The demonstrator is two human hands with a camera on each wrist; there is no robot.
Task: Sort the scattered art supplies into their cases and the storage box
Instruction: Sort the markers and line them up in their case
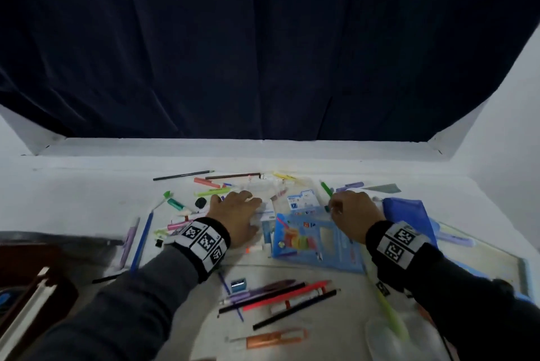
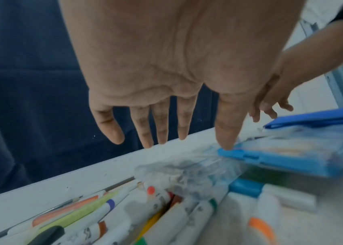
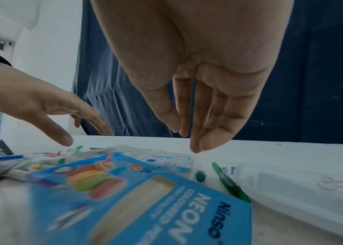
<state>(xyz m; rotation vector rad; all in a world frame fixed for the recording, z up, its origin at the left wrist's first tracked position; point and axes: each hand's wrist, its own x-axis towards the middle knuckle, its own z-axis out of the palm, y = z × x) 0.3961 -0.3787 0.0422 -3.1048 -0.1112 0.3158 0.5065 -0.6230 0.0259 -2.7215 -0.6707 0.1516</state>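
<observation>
Pens, markers and pencils lie scattered over the white table (image 1: 87,194). A blue neon coloured-pencil case (image 1: 315,240) lies flat in the middle. My left hand (image 1: 242,205) hovers with straight, spread fingers over a clear pouch (image 2: 187,175) that has markers (image 2: 160,195) around it. Its thumb tip touches the blue case's edge (image 2: 250,157). My right hand (image 1: 342,208) hangs over the far end of the case with straight fingers (image 3: 195,142) close together, pointing down and holding nothing. A green pen (image 3: 227,179) lies just right of it.
A blue zip pouch (image 1: 409,211) and a clear storage box (image 1: 496,261) sit at the right. Pencils (image 1: 277,296), a blue sharpener (image 1: 238,285) and a copper marker (image 1: 274,341) lie near the front. A black eraser (image 1: 200,202) is at the left. A dark curtain hangs behind.
</observation>
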